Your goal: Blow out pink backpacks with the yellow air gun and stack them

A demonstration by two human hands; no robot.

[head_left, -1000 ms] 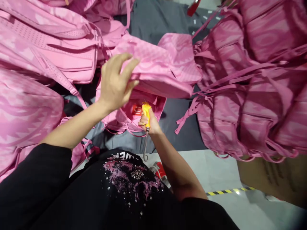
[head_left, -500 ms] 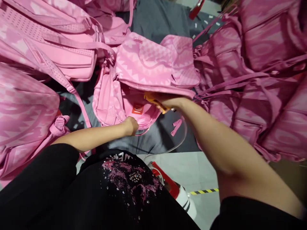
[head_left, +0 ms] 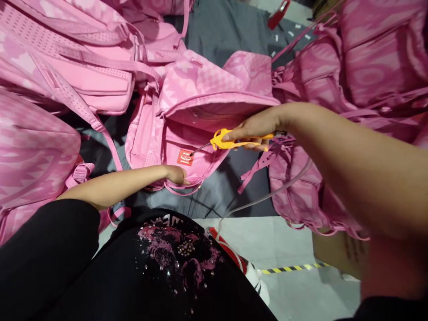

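A pink patterned backpack lies before me with its main compartment unzipped and gaping toward me. My left hand is closed on the near edge of the opening. In my right hand is a yellow air blow gun, gripped by its handle. Its thin metal nozzle reaches into the compartment, the tip close to a red label sewn on the pink lining. A clear air hose runs from the gun down past the table edge.
More pink backpacks are piled on the left and the right. A dark cloth covers the table. Beyond lie a red object and white scraps. Below are a red-and-white machine, floor tape and a cardboard box.
My right hand has drawn back to the right with the blow gun, bringing its body and nozzle into sight. The backpack's upper flap has lifted and the opening is wider.
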